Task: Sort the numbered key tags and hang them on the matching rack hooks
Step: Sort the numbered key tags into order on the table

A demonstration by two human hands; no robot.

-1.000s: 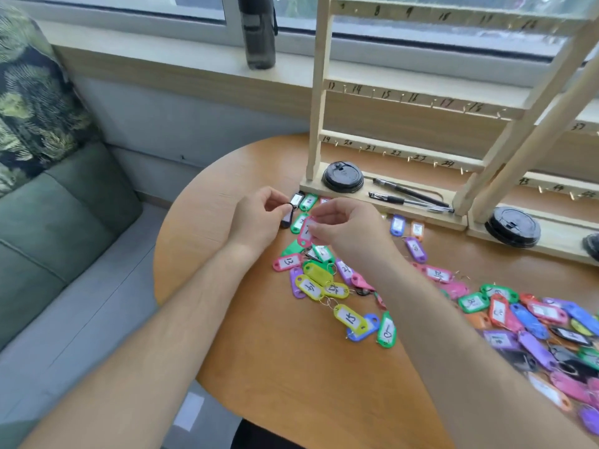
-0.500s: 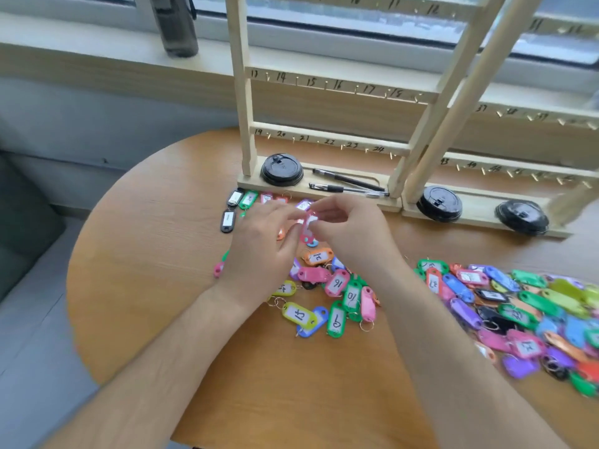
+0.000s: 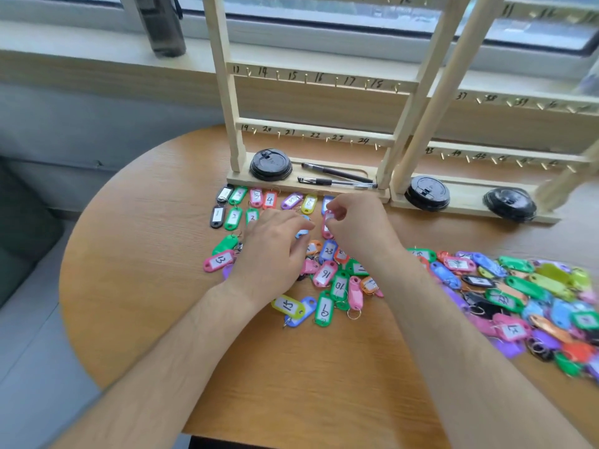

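Right hand (image 3: 359,230): pinches pink key tag (image 3: 326,229), long axis toward rack (image 3: 223,76).
Left hand (image 3: 275,251): just left of it; grip unclear.

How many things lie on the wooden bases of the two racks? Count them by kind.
Black lids: 3
Pens: 2
Total: 5

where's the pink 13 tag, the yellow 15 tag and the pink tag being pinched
pink 13 tag (image 3: 219,260), head view, on its white label
yellow 15 tag (image 3: 287,305), head view, on its white label
pinched pink tag (image 3: 326,233), head view, on its lower end
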